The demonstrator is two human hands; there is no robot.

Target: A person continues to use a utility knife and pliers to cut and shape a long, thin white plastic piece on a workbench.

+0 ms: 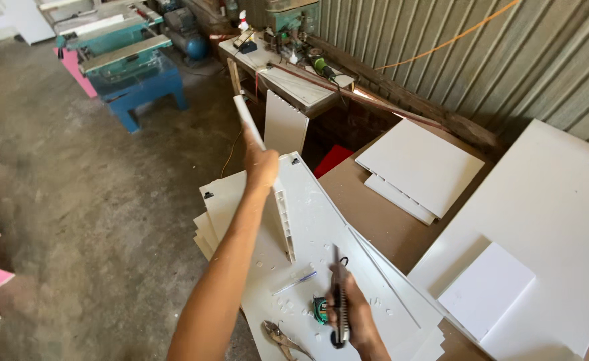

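Now | left hand grips white strip, raised | right hand grips, probably, utility knife

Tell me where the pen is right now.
In the head view the pen lies flat on the white panel, low and centre, just left of the right hand holding the utility knife, above the pliers.

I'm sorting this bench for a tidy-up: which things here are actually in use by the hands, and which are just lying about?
In use: left hand gripping a white strip; right hand holding a utility knife; white panel beneath them.

Lying about: pliers, pen, tape measure, stacked white boards, small white square.
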